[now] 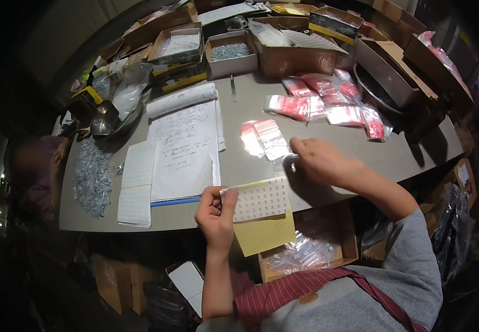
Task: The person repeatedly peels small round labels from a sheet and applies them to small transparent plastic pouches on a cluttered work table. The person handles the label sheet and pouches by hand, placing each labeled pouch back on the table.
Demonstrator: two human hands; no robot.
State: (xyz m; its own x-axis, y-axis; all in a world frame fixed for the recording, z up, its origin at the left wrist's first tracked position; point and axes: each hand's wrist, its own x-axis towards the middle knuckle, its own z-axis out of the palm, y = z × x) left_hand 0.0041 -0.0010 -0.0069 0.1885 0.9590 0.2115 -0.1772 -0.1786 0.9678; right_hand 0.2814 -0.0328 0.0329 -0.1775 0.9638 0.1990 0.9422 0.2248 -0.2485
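Observation:
My left hand is closed on a sheet of small printed stickers, pinched at its left edge. A yellow sheet hangs below the stickers, over the table's front edge. On the tabletop, my right hand has its fingers curled down beside a small clear bag with something shiny in it. Whatever those fingertips grip is hidden. Just left of them lie small clear plastic bags, bright with glare.
More red-and-white bags lie at the back right. An open notebook and loose hardware cover the left side. Boxes line the back. Below the front edge sits a carton of clear bags. Another person's arm shows far left.

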